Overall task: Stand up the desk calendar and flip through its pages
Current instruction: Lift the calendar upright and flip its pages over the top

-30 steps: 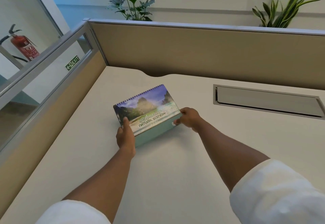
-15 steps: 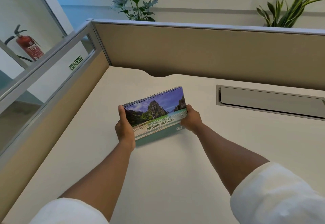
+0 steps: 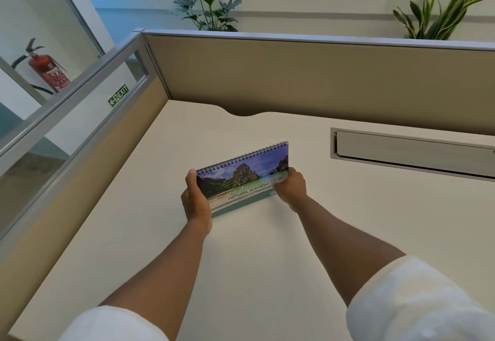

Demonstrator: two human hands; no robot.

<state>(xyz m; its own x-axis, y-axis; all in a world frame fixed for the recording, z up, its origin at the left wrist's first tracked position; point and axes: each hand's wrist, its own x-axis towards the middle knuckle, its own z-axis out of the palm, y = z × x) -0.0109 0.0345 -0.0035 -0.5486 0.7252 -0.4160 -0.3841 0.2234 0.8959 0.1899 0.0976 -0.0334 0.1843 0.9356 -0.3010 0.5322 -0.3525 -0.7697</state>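
Note:
The desk calendar (image 3: 241,177) is a spiral-bound one with a cover photo of cliffs and sea and the words "Amazing Natural Scenery". It stands tilted up on the cream desk (image 3: 241,273), spiral edge at the top, teal base showing along its bottom edge. My left hand (image 3: 195,201) grips its left end, thumb on the front. My right hand (image 3: 290,186) grips its right end. The cover faces me; the pages behind are hidden.
A grey cable-tray flap (image 3: 412,150) is set into the desk at the right. Beige partition panels (image 3: 294,72) close the back and left sides. Plants (image 3: 206,0) stand behind the partition; a fire extinguisher (image 3: 48,70) shows through the left glass.
The calendar has been raised from nearly flat to steeply tilted, its spiral edge lifted. Both hands slid to grip its two ends.

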